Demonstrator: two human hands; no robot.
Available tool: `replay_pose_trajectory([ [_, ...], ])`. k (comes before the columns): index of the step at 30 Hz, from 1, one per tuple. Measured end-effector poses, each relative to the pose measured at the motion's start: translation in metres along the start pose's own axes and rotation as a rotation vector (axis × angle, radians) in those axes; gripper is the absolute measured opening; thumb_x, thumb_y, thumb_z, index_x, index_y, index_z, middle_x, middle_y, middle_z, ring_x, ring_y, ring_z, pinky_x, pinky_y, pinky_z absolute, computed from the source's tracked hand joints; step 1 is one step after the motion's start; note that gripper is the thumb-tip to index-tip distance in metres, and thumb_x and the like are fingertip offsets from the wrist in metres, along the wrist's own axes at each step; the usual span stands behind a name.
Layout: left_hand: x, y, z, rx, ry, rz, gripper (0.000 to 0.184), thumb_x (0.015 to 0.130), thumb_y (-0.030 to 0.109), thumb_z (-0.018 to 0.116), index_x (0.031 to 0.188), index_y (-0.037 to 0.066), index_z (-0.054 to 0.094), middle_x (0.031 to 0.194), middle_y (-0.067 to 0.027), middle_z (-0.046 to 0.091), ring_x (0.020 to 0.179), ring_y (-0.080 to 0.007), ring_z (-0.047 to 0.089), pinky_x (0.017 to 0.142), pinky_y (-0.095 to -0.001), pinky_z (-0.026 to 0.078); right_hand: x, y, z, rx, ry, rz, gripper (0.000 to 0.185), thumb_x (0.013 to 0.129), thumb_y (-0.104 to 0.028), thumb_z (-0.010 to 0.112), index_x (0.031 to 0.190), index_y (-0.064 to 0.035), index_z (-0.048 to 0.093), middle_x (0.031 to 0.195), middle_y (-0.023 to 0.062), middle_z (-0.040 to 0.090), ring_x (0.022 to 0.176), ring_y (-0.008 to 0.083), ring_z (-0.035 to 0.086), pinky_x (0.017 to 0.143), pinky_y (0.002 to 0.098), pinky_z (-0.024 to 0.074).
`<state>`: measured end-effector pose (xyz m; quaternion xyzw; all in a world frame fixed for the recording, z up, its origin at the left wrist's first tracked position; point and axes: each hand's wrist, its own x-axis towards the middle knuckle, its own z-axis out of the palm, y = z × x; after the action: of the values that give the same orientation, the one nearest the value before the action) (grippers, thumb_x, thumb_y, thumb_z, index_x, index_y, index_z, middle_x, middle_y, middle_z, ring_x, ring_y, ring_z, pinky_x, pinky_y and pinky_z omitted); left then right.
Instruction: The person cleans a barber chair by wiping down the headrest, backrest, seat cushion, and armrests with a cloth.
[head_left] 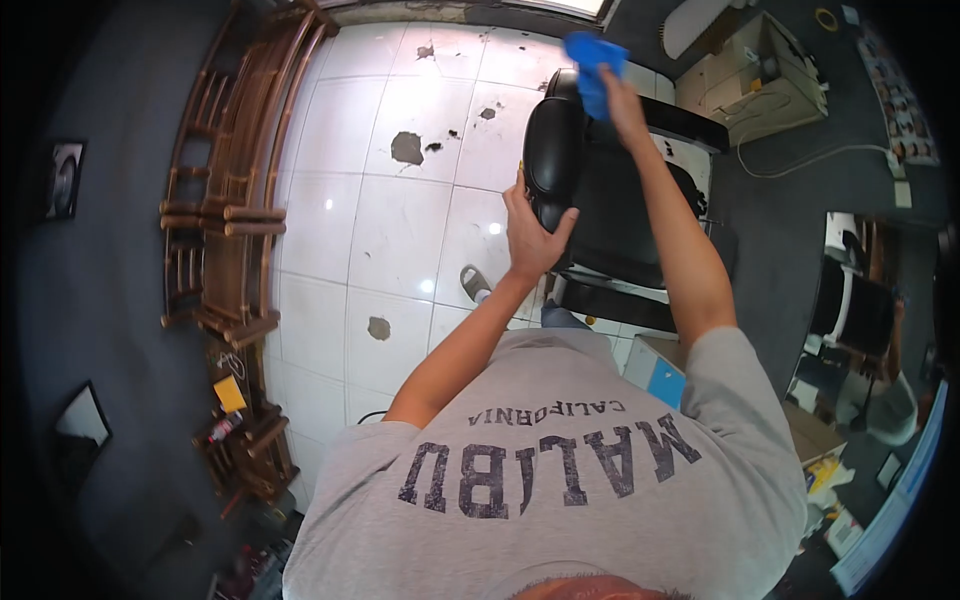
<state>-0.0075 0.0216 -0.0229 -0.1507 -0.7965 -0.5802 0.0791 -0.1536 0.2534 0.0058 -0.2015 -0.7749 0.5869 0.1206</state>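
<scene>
A black padded salon-style chair stands in front of me, with a thick rounded headrest cushion on its left side. My left hand grips the near end of this cushion, thumb on the inner face and fingers round the outer side. At the chair's far side my right hand holds a blue cloth. The cloth hangs over the far end of the headrest, by the black armrest; it is slightly blurred, and whether it touches the chair I cannot tell.
Wooden benches line the left wall. The white tiled floor has several broken patches. At the far right stands a wooden cabinet with a cable trailing from it. A mirror hangs on the right wall.
</scene>
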Motion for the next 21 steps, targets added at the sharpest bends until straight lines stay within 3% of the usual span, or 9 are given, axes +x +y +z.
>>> replay_pose_trajectory([
  [1,0.000,-0.003,0.000,0.000,0.009,-0.001,0.087,0.093,0.022,0.077,0.154,-0.015,0.027,0.126,-0.0259,0.046,0.111,-0.0395,0.060,0.095,-0.0437,0.053,0.010,0.007,0.012,-0.158,-0.081,-0.085,0.048,0.106,-0.041,0.056,0.122,0.0009,0.072,0.133,0.0189,0.069,0.130,0.0283,0.060,0.113,0.0354,0.0425],
  [2,-0.001,-0.005,0.000,0.002,0.016,-0.003,0.081,0.096,0.021,0.073,0.154,-0.014,0.029,0.125,-0.0260,0.047,0.110,-0.0392,0.061,0.094,-0.0433,0.053,0.007,0.025,0.032,-0.263,-0.057,-0.348,0.044,0.106,-0.036,0.057,0.127,-0.0006,0.071,0.137,0.0211,0.067,0.140,0.0322,0.055,0.119,0.0374,0.0380],
  [3,-0.003,-0.004,0.000,-0.049,0.044,-0.028,0.063,0.105,0.022,0.056,0.154,-0.012,0.035,0.123,-0.0264,0.051,0.110,-0.0385,0.061,0.093,-0.0423,0.052,-0.005,0.022,0.038,-0.188,-0.084,-0.413,0.040,0.105,-0.032,0.057,0.129,-0.0022,0.070,0.140,0.0200,0.066,0.145,0.0336,0.049,0.122,0.0402,0.0335],
  [5,-0.005,-0.003,-0.003,-0.037,0.064,-0.018,0.059,0.107,0.023,0.050,0.152,-0.012,0.037,0.127,-0.0275,0.052,0.111,-0.0399,0.061,0.097,-0.0436,0.052,-0.051,0.006,0.033,-0.034,-0.143,-0.535,0.037,0.103,-0.023,0.058,0.133,-0.0054,0.069,0.144,0.0178,0.064,0.154,0.0365,0.038,0.127,0.0458,0.0243],
  [7,-0.004,-0.005,0.001,-0.021,0.109,-0.006,0.057,0.109,0.027,0.036,0.150,-0.012,0.041,0.129,-0.0286,0.056,0.111,-0.0399,0.063,0.099,-0.0438,0.052,-0.091,-0.001,0.030,0.096,-0.222,-0.454,0.037,0.100,-0.016,0.056,0.134,-0.0048,0.068,0.145,0.0117,0.065,0.156,0.0360,0.035,0.128,0.0507,0.0188],
  [9,-0.008,-0.004,0.002,-0.056,0.138,-0.051,0.059,0.110,0.031,0.034,0.150,-0.011,0.042,0.131,-0.0292,0.057,0.110,-0.0396,0.064,0.099,-0.0436,0.052,-0.128,0.002,0.020,0.170,-0.301,-0.415,0.039,0.098,-0.010,0.054,0.133,-0.0038,0.068,0.146,0.0073,0.065,0.157,0.0358,0.031,0.130,0.0541,0.0134],
  [13,-0.015,-0.009,0.008,0.010,0.207,-0.130,0.065,0.111,0.044,0.030,0.149,-0.008,0.042,0.135,-0.0263,0.061,0.113,-0.0354,0.065,0.099,-0.0421,0.052,-0.202,0.027,0.003,0.305,-0.470,-0.326,0.043,0.094,-0.005,0.053,0.136,0.0034,0.063,0.147,0.0138,0.064,0.158,0.0328,0.030,0.130,0.0521,0.0123],
  [18,-0.026,-0.015,0.011,-0.092,0.242,-0.115,0.072,0.111,0.059,0.029,0.147,-0.002,0.042,0.134,-0.0193,0.056,0.122,-0.0274,0.057,0.109,-0.0425,0.043,-0.250,0.060,-0.023,0.819,-0.428,0.246,0.041,0.101,-0.015,0.053,0.138,0.0019,0.061,0.151,0.0167,0.058,0.145,0.0281,0.048,0.123,0.0432,0.0333],
  [21,-0.024,-0.015,0.011,-0.003,0.289,-0.208,0.059,0.114,0.046,0.028,0.145,-0.002,0.041,0.137,-0.0200,0.055,0.122,-0.0285,0.057,0.110,-0.0428,0.041,-0.213,0.074,-0.056,1.083,-0.168,0.658,0.040,0.107,-0.025,0.051,0.137,-0.0017,0.061,0.143,0.0138,0.062,0.131,0.0254,0.060,0.112,0.0416,0.0461],
])
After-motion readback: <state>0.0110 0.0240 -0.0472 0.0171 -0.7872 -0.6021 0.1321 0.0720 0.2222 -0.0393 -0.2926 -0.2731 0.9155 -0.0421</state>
